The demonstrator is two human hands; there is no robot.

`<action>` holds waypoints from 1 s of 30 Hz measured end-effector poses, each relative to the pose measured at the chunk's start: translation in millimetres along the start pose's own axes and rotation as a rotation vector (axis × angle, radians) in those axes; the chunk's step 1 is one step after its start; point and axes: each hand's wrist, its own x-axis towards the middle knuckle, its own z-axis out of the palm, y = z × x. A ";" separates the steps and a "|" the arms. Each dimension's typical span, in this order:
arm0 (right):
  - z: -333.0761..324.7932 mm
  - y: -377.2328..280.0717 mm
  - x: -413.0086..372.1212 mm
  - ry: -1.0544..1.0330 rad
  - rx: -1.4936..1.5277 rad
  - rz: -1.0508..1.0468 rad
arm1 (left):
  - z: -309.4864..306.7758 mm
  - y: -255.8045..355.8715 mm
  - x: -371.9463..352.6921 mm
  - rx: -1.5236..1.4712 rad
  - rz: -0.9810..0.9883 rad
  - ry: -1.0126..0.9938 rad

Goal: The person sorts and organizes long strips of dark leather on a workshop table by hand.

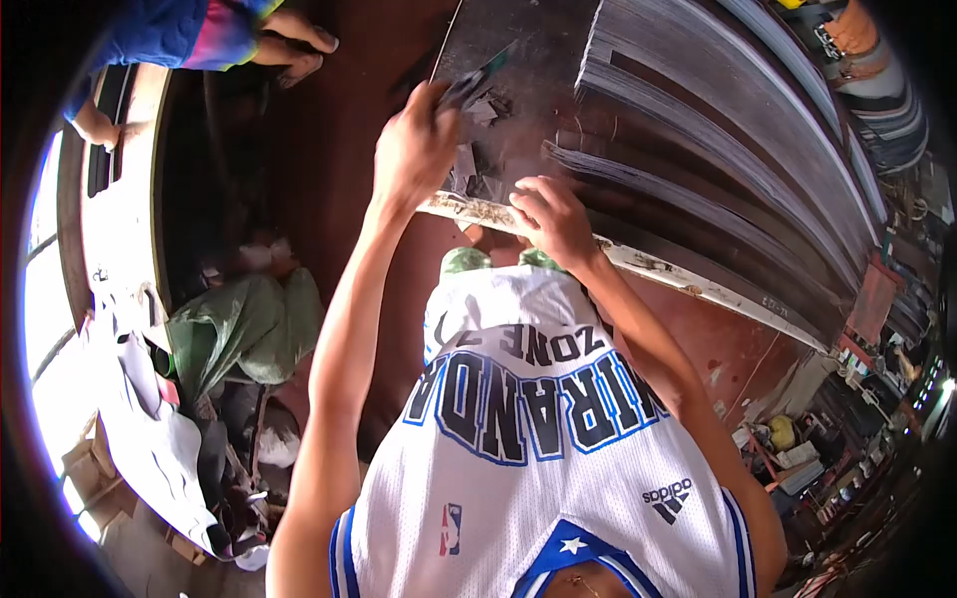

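Note:
My left hand is closed around a dark, narrow tool with a green part toward its far end, raised over the dark tabletop. Motion blur hides the tool's exact kind. Small dark scraps lie on the tabletop just beyond this hand. At the table's worn, pale front edge is my right hand, its fingers bent and slightly apart, with nothing visible in them. Long stacked dark sheets with pale, layered edges begin to the right of the scraps.
Another person in blue clothing is at upper left, one hand on a pale wooden frame. A green sack and white cloth lie on the left. Cluttered goods fill the lower right.

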 end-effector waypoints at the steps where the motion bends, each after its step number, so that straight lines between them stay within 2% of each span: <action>1: 1.4 1.5 -1.3 -0.006 0.015 0.006 | -13.4 0.6 -25.1 -0.171 -0.127 -0.046; 2: 2.9 3.1 -1.6 0.008 0.020 -0.007 | -16.7 -13.3 -47.8 -0.205 -0.060 0.018; 3: 3.7 4.8 -1.7 0.026 0.022 -0.020 | -25.5 -8.4 -68.9 -0.195 -0.184 -0.033; 4: 3.3 5.0 -3.0 0.020 0.035 -0.035 | -20.7 -13.7 -90.9 -0.256 -0.216 0.031; 7: 2.9 5.5 -2.5 0.023 0.046 -0.032 | -17.9 -5.5 -123.8 0.044 -0.274 0.032; 14: 3.1 6.5 -1.9 -0.014 0.099 -0.030 | -5.7 20.4 -114.0 0.231 -0.117 -0.017; 17: 5.1 9.4 -2.1 -0.035 0.105 -0.032 | 8.8 24.6 -104.3 0.305 -0.109 -0.038; 18: 5.2 10.2 -1.9 -0.028 0.100 -0.041 | 15.9 18.5 -99.5 0.370 0.002 0.011; 21: 3.0 10.7 -1.3 -0.013 0.101 -0.046 | 25.7 12.6 -91.7 0.367 0.055 0.000; 30: 4.1 7.2 -1.3 0.024 0.128 -0.003 | 18.3 17.1 -88.4 0.547 0.064 -0.170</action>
